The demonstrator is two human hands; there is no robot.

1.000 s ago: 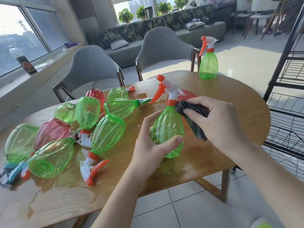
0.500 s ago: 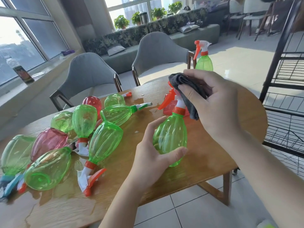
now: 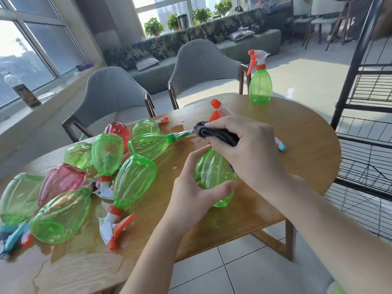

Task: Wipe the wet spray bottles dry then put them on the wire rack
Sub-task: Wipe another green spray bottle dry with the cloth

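Observation:
My left hand (image 3: 192,194) grips the body of a green spray bottle (image 3: 214,177) with an orange trigger head, held upright over the wooden table (image 3: 297,128). My right hand (image 3: 248,149) grips a dark grey cloth (image 3: 216,133) and presses it round the bottle's neck and shoulder. Several wet green and red bottles (image 3: 133,181) lie on their sides in a puddle at the left. One green bottle (image 3: 259,81) stands upright at the table's far edge. The black wire rack (image 3: 369,107) stands to the right of the table.
Two grey chairs (image 3: 197,68) stand behind the table. Another bottle's blue nozzle tip (image 3: 282,147) pokes out from behind my right hand. A sofa and potted plants line the far window. Tiled floor lies below the table's near edge.
My right hand with the cloth has moved up to the trigger head and come back down to the bottle's neck. My left hand has kept its grip on the body.

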